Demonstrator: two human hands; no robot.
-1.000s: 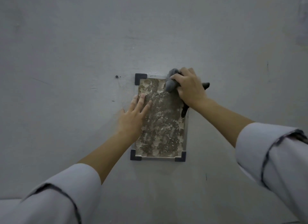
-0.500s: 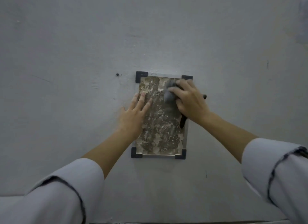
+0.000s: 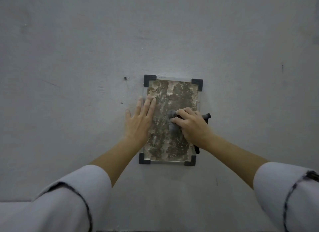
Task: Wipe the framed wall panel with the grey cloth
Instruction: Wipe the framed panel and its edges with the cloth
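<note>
Centrally on a grey painted wall [image 3: 172, 33], a framed wall panel [image 3: 176, 93] is mounted upright, its mottled brown and beige surface seen behind a clear sheet. Four dark corner brackets are fitted to it: upper left [image 3: 149, 80], upper right [image 3: 197, 84], lower left [image 3: 144, 158] and lower right [image 3: 190, 161].

The left hand [image 3: 139, 121] is laid flat and open, holding nothing. Its palm is pressed against the wall just beside the panel's left edge, and its fingertips are spread over that edge onto the panel's surface. The thumb is kept on the bare wall.

The right hand [image 3: 193, 126] is curled around a bunched grey cloth [image 3: 172, 121], which is pressed against the panel at mid-height, toward the right half. A lighter grey wad is seen protruding past the fingers on the left. Darker ends of the cloth are seen past the panel's right edge, one above the hand and one hanging below the wrist near the lower right bracket.

Both forearms are bare, with pale grey sleeves [image 3: 72, 197] pushed back and trimmed in dark piping.

A small dark screw or hole [image 3: 125, 78] is noted on the wall left of the upper left bracket. A few faint scuff marks are scattered over the paint.
</note>
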